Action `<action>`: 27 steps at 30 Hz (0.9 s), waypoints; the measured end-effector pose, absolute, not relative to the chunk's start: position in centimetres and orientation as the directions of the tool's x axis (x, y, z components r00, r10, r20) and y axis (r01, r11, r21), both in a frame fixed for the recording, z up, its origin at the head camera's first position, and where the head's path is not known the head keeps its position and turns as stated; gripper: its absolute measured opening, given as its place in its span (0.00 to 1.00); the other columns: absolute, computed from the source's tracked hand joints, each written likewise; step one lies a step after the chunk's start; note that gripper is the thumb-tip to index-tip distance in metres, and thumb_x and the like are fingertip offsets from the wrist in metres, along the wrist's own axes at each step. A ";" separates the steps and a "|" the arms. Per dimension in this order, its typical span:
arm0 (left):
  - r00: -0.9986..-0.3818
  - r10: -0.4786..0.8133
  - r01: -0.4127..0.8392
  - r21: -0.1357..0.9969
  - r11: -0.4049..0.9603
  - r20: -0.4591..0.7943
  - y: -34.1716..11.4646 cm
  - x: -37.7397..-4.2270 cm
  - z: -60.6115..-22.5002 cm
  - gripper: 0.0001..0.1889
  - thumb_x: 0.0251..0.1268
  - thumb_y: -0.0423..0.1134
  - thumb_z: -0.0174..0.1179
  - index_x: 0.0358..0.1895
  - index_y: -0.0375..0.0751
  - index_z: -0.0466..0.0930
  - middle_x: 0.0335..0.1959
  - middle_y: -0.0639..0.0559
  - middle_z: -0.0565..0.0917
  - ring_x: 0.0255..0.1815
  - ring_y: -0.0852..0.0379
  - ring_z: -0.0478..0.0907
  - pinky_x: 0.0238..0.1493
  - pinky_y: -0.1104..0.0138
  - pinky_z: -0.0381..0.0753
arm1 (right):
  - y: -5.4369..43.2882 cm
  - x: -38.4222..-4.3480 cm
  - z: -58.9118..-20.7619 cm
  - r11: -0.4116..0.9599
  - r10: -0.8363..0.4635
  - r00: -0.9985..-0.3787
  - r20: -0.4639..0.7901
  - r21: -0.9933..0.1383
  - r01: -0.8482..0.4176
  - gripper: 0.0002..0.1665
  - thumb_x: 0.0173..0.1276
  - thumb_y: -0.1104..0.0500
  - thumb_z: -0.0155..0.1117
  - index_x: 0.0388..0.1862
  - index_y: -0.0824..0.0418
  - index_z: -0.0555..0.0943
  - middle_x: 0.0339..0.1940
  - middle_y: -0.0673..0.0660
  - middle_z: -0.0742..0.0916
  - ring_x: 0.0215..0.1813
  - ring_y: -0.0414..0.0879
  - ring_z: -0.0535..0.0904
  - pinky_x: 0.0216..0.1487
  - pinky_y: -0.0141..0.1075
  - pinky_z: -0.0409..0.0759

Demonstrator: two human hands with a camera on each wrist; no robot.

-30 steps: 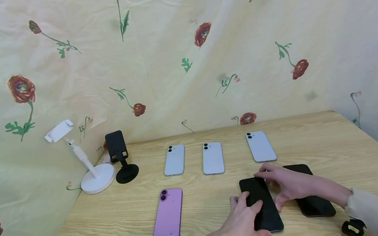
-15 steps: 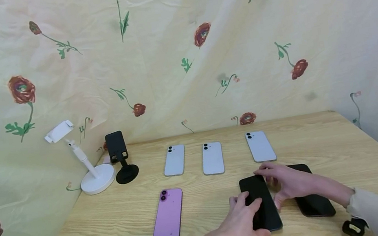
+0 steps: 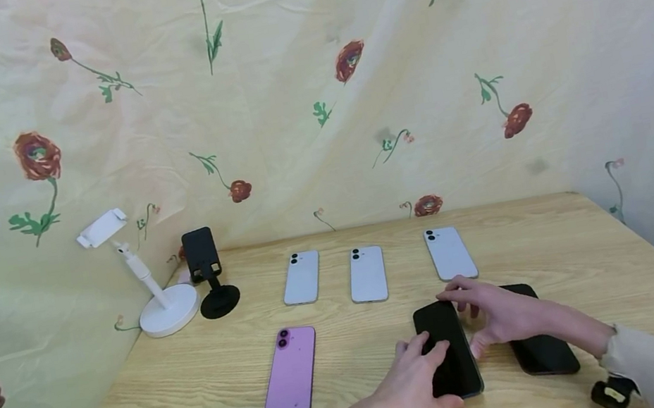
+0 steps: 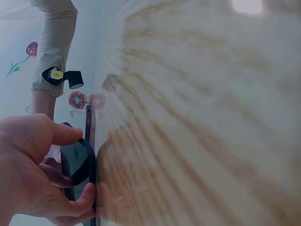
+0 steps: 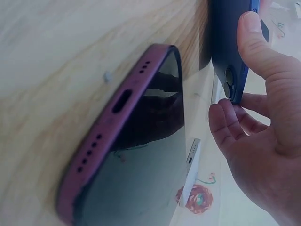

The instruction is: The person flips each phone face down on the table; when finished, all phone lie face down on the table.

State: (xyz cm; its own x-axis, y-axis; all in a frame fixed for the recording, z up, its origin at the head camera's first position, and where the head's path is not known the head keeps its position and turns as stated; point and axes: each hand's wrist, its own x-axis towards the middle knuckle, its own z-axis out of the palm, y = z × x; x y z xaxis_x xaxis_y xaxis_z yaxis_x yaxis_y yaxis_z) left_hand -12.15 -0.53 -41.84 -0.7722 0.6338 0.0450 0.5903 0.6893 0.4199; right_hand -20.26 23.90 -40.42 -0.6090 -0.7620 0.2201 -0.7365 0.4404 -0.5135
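blue phone (image 5: 229, 47) | lenses (image 5: 229, 75): right wrist view only | left hand (image 3: 409, 391), right hand (image 3: 500, 312) grip it

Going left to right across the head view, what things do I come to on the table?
White stand, black stand, purple phone, middle pale phone, held dark-screened phone, other dark-screened phone.

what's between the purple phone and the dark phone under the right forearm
In the head view: bare tabletop, the left hand, another dark phone gripped by both hands, and the right hand.
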 end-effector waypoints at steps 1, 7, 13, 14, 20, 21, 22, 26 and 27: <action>-0.771 0.636 0.590 0.425 0.686 0.045 -0.6 -12.2 -41.8 0.36 0.63 0.53 0.69 0.72 0.45 0.70 0.71 0.40 0.67 0.61 0.46 0.70 0.53 0.65 0.75 | 23.9 -20.3 -40.4 0.436 -0.764 -0.605 0.225 -0.512 -0.740 0.56 0.46 0.42 0.81 0.64 0.77 0.72 0.56 0.62 0.75 0.42 0.45 0.76 0.38 0.37 0.79; -0.756 0.651 0.613 0.425 0.666 0.070 -0.8 -12.3 -41.6 0.37 0.62 0.51 0.70 0.71 0.41 0.70 0.69 0.40 0.71 0.69 0.47 0.67 0.62 0.56 0.72 | 23.8 -20.2 -40.0 0.421 -0.766 -0.594 0.246 -0.507 -0.752 0.55 0.48 0.43 0.81 0.65 0.78 0.72 0.56 0.63 0.74 0.44 0.48 0.76 0.39 0.38 0.80; -0.753 0.653 0.627 0.395 0.671 0.086 -0.9 -12.2 -41.5 0.39 0.61 0.51 0.70 0.72 0.38 0.68 0.68 0.43 0.73 0.72 0.50 0.64 0.66 0.54 0.68 | 23.4 -20.3 -39.8 0.378 -0.773 -0.572 0.276 -0.524 -0.763 0.54 0.49 0.46 0.82 0.65 0.78 0.71 0.55 0.63 0.74 0.45 0.50 0.76 0.39 0.39 0.80; -0.753 0.652 0.627 0.394 0.672 0.085 -0.9 -12.2 -41.5 0.39 0.61 0.51 0.70 0.72 0.38 0.67 0.68 0.43 0.73 0.72 0.50 0.63 0.66 0.55 0.68 | 23.4 -20.3 -39.8 0.373 -0.773 -0.570 0.279 -0.526 -0.764 0.54 0.49 0.46 0.82 0.65 0.78 0.71 0.55 0.63 0.74 0.45 0.50 0.76 0.39 0.39 0.80; -0.743 0.662 0.638 0.406 0.655 0.100 -1.2 -12.1 -41.5 0.45 0.61 0.49 0.71 0.78 0.44 0.58 0.69 0.36 0.70 0.70 0.46 0.66 0.63 0.59 0.71 | 22.9 -20.4 -39.6 0.383 -0.763 -0.583 0.281 -0.529 -0.757 0.52 0.50 0.47 0.82 0.66 0.75 0.72 0.55 0.62 0.75 0.45 0.50 0.77 0.40 0.39 0.81; -0.740 0.665 0.641 0.408 0.650 0.103 -1.3 -12.1 -41.5 0.46 0.61 0.49 0.71 0.79 0.45 0.57 0.69 0.35 0.69 0.69 0.46 0.67 0.62 0.60 0.72 | 22.8 -20.4 -39.6 0.385 -0.761 -0.584 0.281 -0.528 -0.757 0.51 0.50 0.47 0.82 0.66 0.74 0.72 0.55 0.61 0.75 0.45 0.50 0.77 0.41 0.39 0.81; -0.735 0.669 0.646 0.409 0.645 0.106 -1.3 -12.1 -41.5 0.46 0.61 0.48 0.71 0.79 0.45 0.56 0.69 0.34 0.69 0.69 0.46 0.67 0.62 0.60 0.72 | 22.7 -20.4 -39.6 0.385 -0.761 -0.584 0.282 -0.529 -0.756 0.51 0.50 0.48 0.82 0.66 0.75 0.72 0.55 0.61 0.74 0.45 0.50 0.77 0.41 0.39 0.81; -0.724 0.681 0.657 0.412 0.632 0.110 -1.5 -12.1 -41.4 0.46 0.61 0.47 0.72 0.79 0.45 0.55 0.68 0.33 0.69 0.69 0.47 0.67 0.61 0.63 0.72 | 22.5 -20.3 -39.5 0.377 -0.760 -0.582 0.289 -0.534 -0.757 0.51 0.49 0.49 0.83 0.65 0.75 0.72 0.55 0.61 0.74 0.45 0.52 0.77 0.41 0.38 0.81; -0.723 0.682 0.658 0.413 0.630 0.111 -1.6 -12.1 -41.4 0.47 0.61 0.47 0.72 0.79 0.45 0.55 0.68 0.34 0.69 0.69 0.47 0.67 0.61 0.63 0.72 | 22.5 -20.3 -39.5 0.377 -0.760 -0.582 0.290 -0.532 -0.758 0.51 0.49 0.49 0.83 0.65 0.75 0.71 0.55 0.61 0.74 0.45 0.52 0.77 0.41 0.38 0.81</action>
